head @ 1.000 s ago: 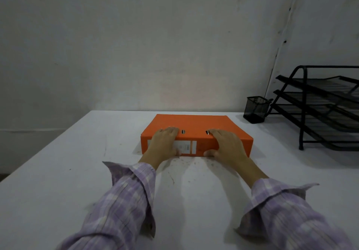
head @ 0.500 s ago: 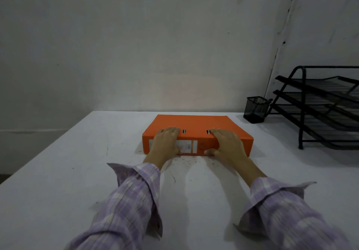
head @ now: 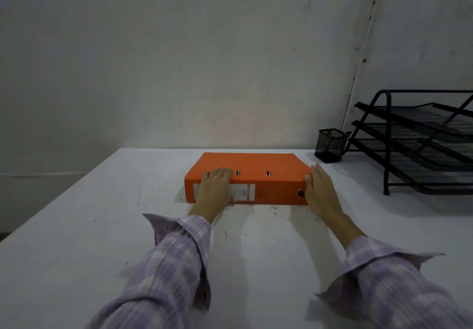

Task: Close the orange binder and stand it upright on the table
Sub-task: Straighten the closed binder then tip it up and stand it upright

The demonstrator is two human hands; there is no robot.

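binder [head: 256, 165]: closed, flat on counter [head: 76, 226], spine facing near | left hand [head: 216, 188]: grip unclenched, palm draped over spine's left part | right hand [head: 320, 188]: fingers straight against right end, seemingly touching | pen cup [head: 330, 145] far right

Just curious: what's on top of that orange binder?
On the closed orange cardboard binder only the left hand's fingers rest, near two metal slots. Its contents are hidden.

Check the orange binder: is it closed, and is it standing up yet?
Closed but lying flat. The binder has its cover down, broad face on the table, spine toward the camera. Left hand rests on it; right hand touches its end.
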